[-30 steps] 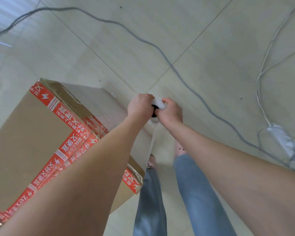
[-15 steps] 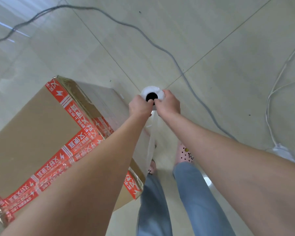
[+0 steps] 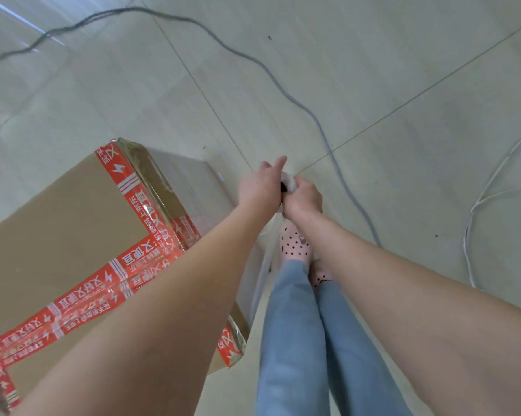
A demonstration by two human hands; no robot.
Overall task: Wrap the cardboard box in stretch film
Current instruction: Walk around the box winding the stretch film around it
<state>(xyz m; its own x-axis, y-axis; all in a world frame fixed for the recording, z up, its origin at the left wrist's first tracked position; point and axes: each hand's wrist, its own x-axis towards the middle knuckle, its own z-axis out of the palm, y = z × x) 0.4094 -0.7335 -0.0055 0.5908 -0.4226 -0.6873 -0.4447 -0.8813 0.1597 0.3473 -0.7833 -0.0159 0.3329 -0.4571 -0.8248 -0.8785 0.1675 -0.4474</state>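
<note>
Your right hand (image 3: pixel 304 200) stays curled round the stretch film roll (image 3: pixel 289 184), just right of the cardboard box (image 3: pixel 73 229). Your left hand (image 3: pixel 260 189) now sticks one finger out, and I cannot tell its grip. A pink shoe (image 3: pixel 295 245) has stepped under the roll. A grey cable (image 3: pixel 314 118) lies beyond the box.

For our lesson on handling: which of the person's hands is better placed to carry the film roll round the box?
Probably the right hand: its fingers curl round the film roll. The left hand has one finger straight, its hold hidden.
</note>
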